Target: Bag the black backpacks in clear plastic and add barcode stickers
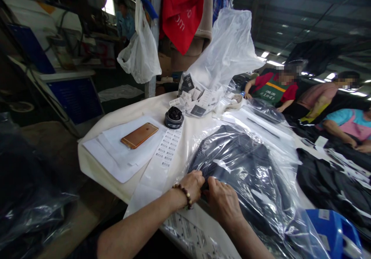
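The left hand (193,185) is closed on the near edge of the dark garment (256,154); at its three o'clock, the right hand (223,199) grips the same edge; the garment lies on the surface (145,107), from twelve to four o'clock of the hands; it is probably soft, its clear plastic bag (301,232) slippery, so this edge should hold best; it looks blackish, under white glare.

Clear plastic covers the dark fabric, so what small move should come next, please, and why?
I'd perhaps ease the left hand and right hand apart to smooth the clear plastic: both curl close together at the edge of the dark fabric, and the plastic looks creased.
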The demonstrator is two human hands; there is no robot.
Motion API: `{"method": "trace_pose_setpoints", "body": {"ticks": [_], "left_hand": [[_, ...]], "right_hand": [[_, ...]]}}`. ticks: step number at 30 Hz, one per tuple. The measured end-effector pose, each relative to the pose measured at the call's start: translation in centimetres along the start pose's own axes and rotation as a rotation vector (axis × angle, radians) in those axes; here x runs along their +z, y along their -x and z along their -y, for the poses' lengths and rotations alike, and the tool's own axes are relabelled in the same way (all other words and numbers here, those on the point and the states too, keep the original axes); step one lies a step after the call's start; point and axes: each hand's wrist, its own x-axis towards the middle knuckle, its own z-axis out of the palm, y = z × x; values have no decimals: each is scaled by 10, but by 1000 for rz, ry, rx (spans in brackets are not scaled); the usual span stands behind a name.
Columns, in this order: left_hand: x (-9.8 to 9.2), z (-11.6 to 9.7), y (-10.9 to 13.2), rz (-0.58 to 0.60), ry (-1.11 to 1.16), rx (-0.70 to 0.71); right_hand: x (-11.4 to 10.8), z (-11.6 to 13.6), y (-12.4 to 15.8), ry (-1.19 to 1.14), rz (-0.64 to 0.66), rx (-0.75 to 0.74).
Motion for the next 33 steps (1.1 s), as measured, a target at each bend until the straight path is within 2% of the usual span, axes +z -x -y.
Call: {"method": "trace_pose_setpoints", "body": {"ticks": [6,10,13,15,22,25,26,28,30,31,32,33], "left_hand": [[1,0,0,26,-13,-13],[-1,-1,-1,47,-11,-43],[-3,-2,1,49,4,-60],[-3,-1,2,43,11,-63],[-2,0,-1,9,-1,-62],[-9,-3,3,-2,-7,-51],[-10,-3,7,-20,-13,-45],[-6,-1,22,-128,-35,15],[7,4,41,-324,-47,128],[17,8,50,-378,-28,179],[28,11,57,-422,36,137],[40,13,63,-385,151,74]], "right_hand": [[1,4,-1,10,-11,33],[-4,1,-6,2,73,161],[-8,-9,-10,-153,150,273],[-9,-18,-12,-303,177,272],[-7,-52,-7,-551,121,248],[-8,-59,11,-584,48,317],[-7,-60,21,-567,-16,325],[-3,-59,47,-459,-209,275],[7,-55,74,-230,-408,109],[14,-53,86,-89,-467,14],[22,-51,95,46,-505,-45],[30,-48,102,157,-529,-47]]}}
